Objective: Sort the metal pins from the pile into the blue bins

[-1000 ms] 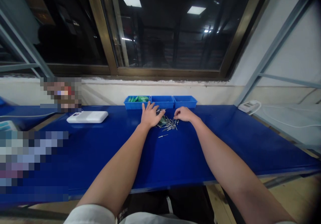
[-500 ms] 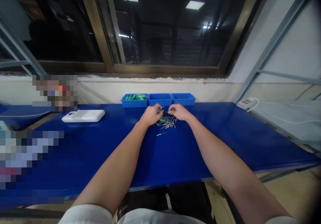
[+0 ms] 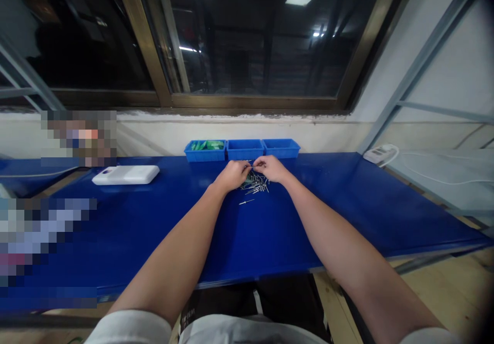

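Over a small pile of silver blind rivets (image 3: 259,184), my two hands nearly meet at the fingertips. My left hand (image 3: 232,175) is closed around rivets, mostly hidden behind its curled fingers. Thumb and forefinger of my right hand (image 3: 271,168) pinch a thin rivet, its pin pointing toward the left fingers. One loose rivet (image 3: 247,201) lies apart on the blue tabletop, nearer to me. Something greenish shows under the pile, partly covered by the hands.
Behind my hands, three blue bins stand side by side: the left bin (image 3: 205,156) holds green packets (image 3: 208,145), beside the middle bin (image 3: 245,155) and right bin (image 3: 281,152). A white device (image 3: 126,175) lies left; a power strip (image 3: 378,154) sits at the far right.
My right hand has moved left, and the fingertips of both hands have come together. Rivets that showed in my left hand are now mostly hidden. The view has shifted slightly.
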Action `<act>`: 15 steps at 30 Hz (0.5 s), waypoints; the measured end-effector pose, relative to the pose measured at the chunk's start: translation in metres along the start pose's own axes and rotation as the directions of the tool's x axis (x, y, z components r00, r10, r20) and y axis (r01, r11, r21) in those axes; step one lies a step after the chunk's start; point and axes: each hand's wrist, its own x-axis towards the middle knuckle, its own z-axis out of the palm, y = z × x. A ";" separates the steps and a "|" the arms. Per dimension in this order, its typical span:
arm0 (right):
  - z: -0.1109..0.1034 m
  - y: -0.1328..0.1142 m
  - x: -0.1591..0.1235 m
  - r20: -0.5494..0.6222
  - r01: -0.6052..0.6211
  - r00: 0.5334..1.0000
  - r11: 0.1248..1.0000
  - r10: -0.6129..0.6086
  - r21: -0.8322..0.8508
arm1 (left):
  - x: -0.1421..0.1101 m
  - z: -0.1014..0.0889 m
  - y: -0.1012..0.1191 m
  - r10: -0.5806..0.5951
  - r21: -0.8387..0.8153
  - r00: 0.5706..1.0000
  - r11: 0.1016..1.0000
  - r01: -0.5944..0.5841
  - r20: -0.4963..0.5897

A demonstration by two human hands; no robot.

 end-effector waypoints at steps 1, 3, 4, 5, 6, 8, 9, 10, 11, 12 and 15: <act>0.001 0.000 0.000 -0.011 0.017 1.000 0.999 -0.017 -0.051 | 0.000 0.001 0.000 -0.009 0.006 1.000 1.000 0.009 0.008; 0.003 0.000 0.001 -0.036 0.054 0.998 0.990 -0.059 -0.131 | 0.000 0.002 0.000 -0.024 0.007 1.000 1.000 0.024 -0.001; 0.003 0.000 0.001 -0.049 0.073 0.995 0.985 -0.082 -0.155 | 0.000 0.002 0.000 -0.028 0.004 1.000 1.000 0.028 -0.010; 0.004 -0.001 0.001 -0.065 0.088 0.993 0.982 -0.100 -0.168 | -0.001 0.001 0.000 -0.032 0.001 0.999 0.999 0.032 -0.022; 0.004 -0.001 0.002 -0.082 0.097 0.990 0.980 -0.112 -0.172 | -0.001 0.001 0.000 -0.035 -0.001 0.999 0.999 0.035 -0.034; 0.004 -0.003 0.002 -0.116 0.093 0.987 0.987 -0.109 -0.133 | -0.001 -0.001 0.000 -0.025 0.003 0.998 1.000 0.025 -0.054; 0.004 -0.003 0.002 -0.126 0.086 0.987 0.993 -0.096 -0.084 | -0.001 -0.002 0.000 -0.012 0.006 0.998 1.000 0.012 -0.059; 0.004 -0.004 0.002 -0.130 0.075 0.989 0.997 -0.076 -0.019 | -0.001 -0.003 0.000 0.002 0.010 0.998 1.000 -0.002 -0.063; 0.003 -0.005 0.002 -0.128 0.060 0.990 0.997 -0.053 0.054 | -0.001 -0.003 0.000 0.016 0.016 0.998 1.000 -0.015 -0.065; 0.003 -0.005 0.002 -0.120 0.045 0.992 0.991 -0.030 0.126 | -0.001 -0.004 0.000 0.028 0.023 0.998 0.999 -0.027 -0.061; 0.002 -0.005 0.001 -0.099 0.009 0.995 0.963 0.018 0.268 | 0.000 -0.005 0.001 0.044 0.039 0.998 0.998 -0.043 -0.034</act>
